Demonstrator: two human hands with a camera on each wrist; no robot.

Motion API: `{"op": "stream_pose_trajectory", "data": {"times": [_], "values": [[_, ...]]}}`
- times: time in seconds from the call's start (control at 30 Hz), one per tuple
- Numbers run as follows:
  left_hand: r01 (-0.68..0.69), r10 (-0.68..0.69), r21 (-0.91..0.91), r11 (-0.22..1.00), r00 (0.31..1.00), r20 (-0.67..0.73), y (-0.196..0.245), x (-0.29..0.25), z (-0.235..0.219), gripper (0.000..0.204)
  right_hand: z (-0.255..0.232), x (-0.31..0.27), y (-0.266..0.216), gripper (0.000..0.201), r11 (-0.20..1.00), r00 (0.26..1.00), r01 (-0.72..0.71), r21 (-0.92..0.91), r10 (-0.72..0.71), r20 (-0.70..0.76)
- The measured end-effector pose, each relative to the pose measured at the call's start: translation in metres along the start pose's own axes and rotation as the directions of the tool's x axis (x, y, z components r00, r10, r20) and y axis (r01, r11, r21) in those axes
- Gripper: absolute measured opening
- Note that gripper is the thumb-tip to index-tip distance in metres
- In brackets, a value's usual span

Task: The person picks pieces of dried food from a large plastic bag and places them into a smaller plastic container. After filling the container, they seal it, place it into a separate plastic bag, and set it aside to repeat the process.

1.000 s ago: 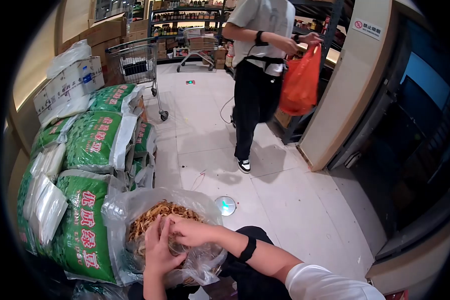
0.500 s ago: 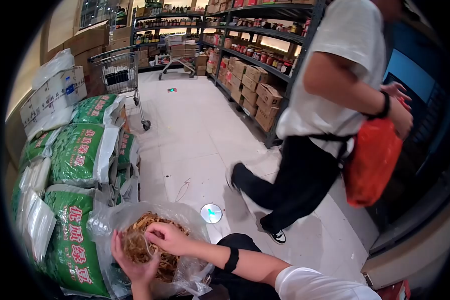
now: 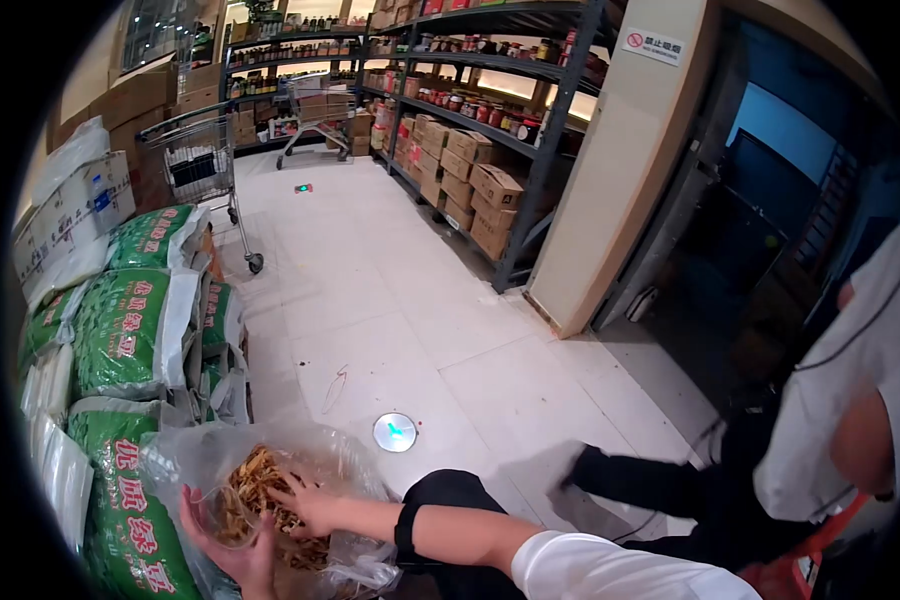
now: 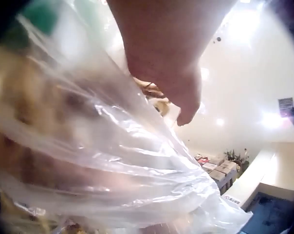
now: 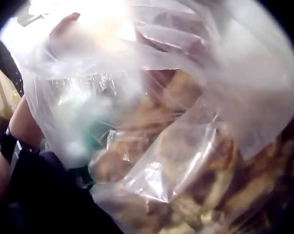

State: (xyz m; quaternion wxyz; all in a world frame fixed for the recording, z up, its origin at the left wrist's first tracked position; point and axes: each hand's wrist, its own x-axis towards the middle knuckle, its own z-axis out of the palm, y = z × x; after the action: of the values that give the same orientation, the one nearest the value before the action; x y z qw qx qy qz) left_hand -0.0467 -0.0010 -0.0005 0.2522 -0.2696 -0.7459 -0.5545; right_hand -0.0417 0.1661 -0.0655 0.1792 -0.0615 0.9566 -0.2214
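A large clear plastic bag [image 3: 345, 455] of brown dried strips [image 3: 252, 478] stands open in front of me in the head view. At its near left side, my left hand [image 3: 232, 548] curves its fingers and thumb around a smaller clear bag with strips showing through it. My right hand [image 3: 310, 505] reaches in from the right, fingers spread over the loose strips. Crinkled clear plastic [image 4: 137, 165] covers much of the left wrist view, below the left hand [image 4: 161, 63]. In the right wrist view, blurred strips [image 5: 254, 195] lie under clear plastic film [image 5: 254, 97].
Green printed sacks [image 3: 125, 335] are stacked on the left. Shopping carts [image 3: 195, 165] stand farther back, by shelves [image 3: 480, 65] of jars and boxes. A round lit disc [image 3: 395, 432] lies on the floor. Another person [image 3: 850, 400] is close by on the right, with a red item low beside them.
My right hand has moved from beside the left hand onto the loose strips and spread its fingers. The other person walked from the back to the right edge. The head view shifted right.
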Motion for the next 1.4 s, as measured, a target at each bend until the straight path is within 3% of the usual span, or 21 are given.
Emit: {"op": "stream_pose_trajectory", "data": {"times": [0.27,0.33,0.4,0.47,0.53,0.67,0.73,0.77,0.8,0.83,0.9,0.93,0.97,1.0,1.03,1.1,1.17,1.2,1.23,1.27,1.4], "values": [[0.013,-0.013,0.023,1.0,1.0,0.01,-0.011,-0.006,-0.005,0.093,-0.013,-0.016,-0.025,0.098,0.99,0.96,-0.089,-0.11,0.115,0.255],[-0.104,0.104,-0.016,0.994,0.994,0.018,-0.007,-0.002,-0.001,0.09,-0.007,-0.012,-0.024,0.093,0.984,0.97,-0.098,-0.15,0.128,0.209],[0.119,-0.117,-0.054,0.991,0.993,0.033,-0.017,-0.004,0.003,0.09,0.0,-0.01,-0.02,0.091,0.993,0.974,-0.085,-0.084,0.101,0.203],[0.174,-0.175,-0.075,0.982,0.985,-0.007,-0.026,-0.004,0.004,0.09,0.005,-0.009,-0.018,0.087,0.994,0.987,-0.075,-0.074,0.085,0.135],[0.063,-0.063,0.012,0.998,0.998,0.008,-0.026,-0.001,0.0,0.09,-0.005,-0.017,-0.022,0.079,0.994,0.986,-0.11,-0.026,0.112,0.126],[0.139,-0.14,-0.022,0.99,0.99,-0.004,-0.008,-0.001,0.001,0.089,0.015,0.004,-0.009,0.082,0.993,0.992,-0.07,-0.09,0.079,0.097],[-0.159,0.192,0.318,0.935,0.978,-0.076,0.005,0.007,-0.003,0.073,0.017,0.006,-0.006,0.071,0.997,0.996,-0.064,-0.043,0.067,0.067],[-0.159,0.193,0.328,0.931,0.978,-0.075,-0.003,0.004,-0.005,0.073,0.023,0.008,-0.002,0.071,0.998,0.996,-0.054,-0.038,0.056,0.068],[-0.062,0.071,0.178,0.982,0.996,-0.047,-0.02,0.0,-0.003,0.083,0.028,0.01,0.001,0.066,0.999,0.998,-0.049,-0.023,0.05,0.039],[0.05,-0.049,0.037,0.998,0.999,-0.004,-0.033,-0.006,-0.002,0.095,0.034,0.015,-0.001,0.06,0.999,0.999,-0.034,-0.004,0.034,0.014],[-0.014,0.016,0.076,0.997,1.0,-0.02,-0.033,-0.007,0.0,0.097,0.046,0.023,0.006,0.057,0.974,0.994,0.107,-0.2,-0.109,0.002],[0.042,-0.04,0.121,0.992,0.999,-0.014,-0.028,-0.005,0.002,0.1,0.019,-0.004,-0.005,0.051,0.992,0.999,0.015,-0.124,-0.019,-0.031],[0.052,-0.05,0.185,0.981,0.999,-0.013,-0.035,-0.008,0.003,0.107,0.025,0.001,0.001,0.042,0.978,0.994,0.075,-0.196,-0.09,-0.07],[0.1,-0.096,0.133,0.986,0.995,-0.033,-0.026,-0.008,0.007,0.116,0.004,-0.012,-0.007,0.037,0.988,0.999,0.017,-0.156,-0.011,0.042],[0.075,-0.07,0.096,0.993,0.996,-0.052,-0.029,-0.01,0.008,0.118,0.023,-0.002,0.006,0.035,0.978,0.994,0.078,-0.192,-0.091,-0.06],[0.117,-0.121,0.18,0.977,0.993,0.013,-0.024,-0.012,0.007,0.116,0.036,0.008,0.03,0.031,0.993,0.985,0.119,0.025,-0.115,-0.13],[-0.06,0.06,0.267,0.962,0.998,0.009,-0.015,-0.005,0.008,0.111,0.022,0.003,0.033,0.027,0.963,0.949,0.242,0.115,-0.211,-0.235],[-0.079,0.07,0.346,0.935,0.997,0.038,-0.009,-0.001,0.003,0.108,-0.012,-0.012,0.014,0.025,0.968,0.973,0.219,0.122,-0.207,-0.099],[-0.069,0.075,0.295,0.953,0.997,-0.01,-0.01,0.0,0.008,0.105,-0.008,-0.005,0.027,0.024,0.929,0.94,0.326,0.173,-0.3,-0.161],[0.013,-0.014,0.202,0.979,1.0,0.004,-0.009,0.001,0.01,0.106,0.0,0.002,0.038,0.027,0.945,0.938,0.308,0.109,-0.283,-0.199],[0.034,-0.029,0.094,0.995,0.998,-0.057,-0.009,-0.003,0.018,0.103,-0.011,0.0,0.029,0.048,0.895,0.908,0.415,0.165,-0.396,-0.133]]}}
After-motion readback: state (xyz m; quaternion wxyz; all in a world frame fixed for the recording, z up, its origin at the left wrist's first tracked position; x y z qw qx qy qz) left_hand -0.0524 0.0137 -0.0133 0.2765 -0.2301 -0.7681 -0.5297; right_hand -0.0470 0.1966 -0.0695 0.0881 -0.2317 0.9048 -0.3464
